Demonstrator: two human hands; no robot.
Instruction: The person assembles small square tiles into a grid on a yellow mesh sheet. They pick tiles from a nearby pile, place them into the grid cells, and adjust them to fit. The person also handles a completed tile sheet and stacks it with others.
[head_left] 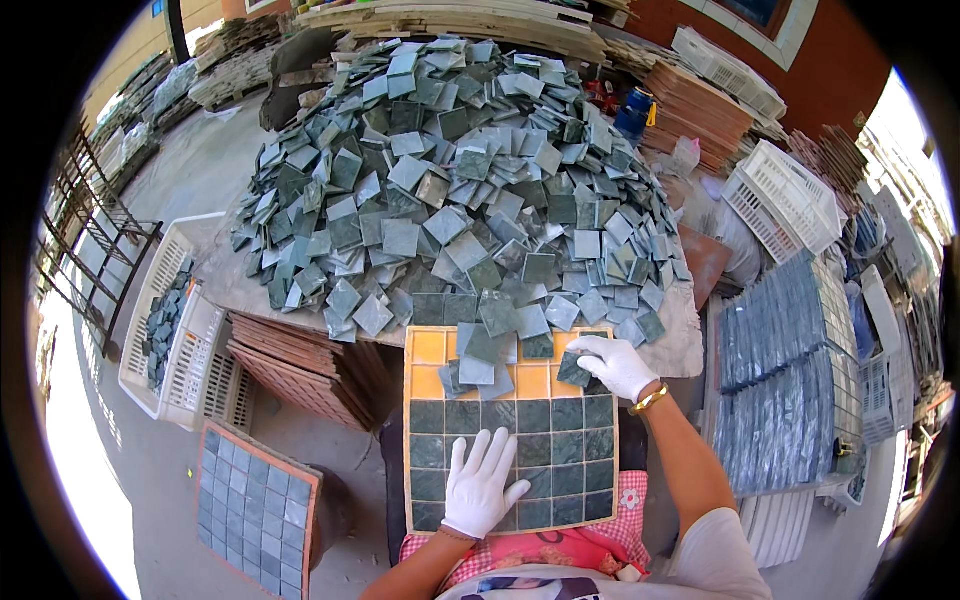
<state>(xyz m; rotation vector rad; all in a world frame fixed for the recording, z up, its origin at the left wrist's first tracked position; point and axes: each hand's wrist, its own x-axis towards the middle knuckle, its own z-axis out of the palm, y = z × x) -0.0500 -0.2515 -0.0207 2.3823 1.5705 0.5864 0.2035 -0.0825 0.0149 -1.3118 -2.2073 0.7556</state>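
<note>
while the grid is only part filled, the entry is recorded as follows.
tray: a yellow grid tray [428, 349] is rested on the lap; its lower rows are filled with dark green tiles, its upper rows are partly bare.
right hand: the white-gloved right hand [612, 364] is reached to the tray's upper right corner, wrist bent down, fingers closed on one small green tile [574, 371].
left hand: the left hand [482, 485] is laid flat, fingers spread, on the seated tiles at the lower left; nothing is gripped.
loose tiles: a few loose tiles [480, 358] are lain across the upper rows, below the big tile heap [455, 170] on the table.
risk: the held tile could be seated crooked if set over a grid rib; the loose tiles could be knocked off by the wrist; seated tiles could be shifted if the tray is tipped.
</note>
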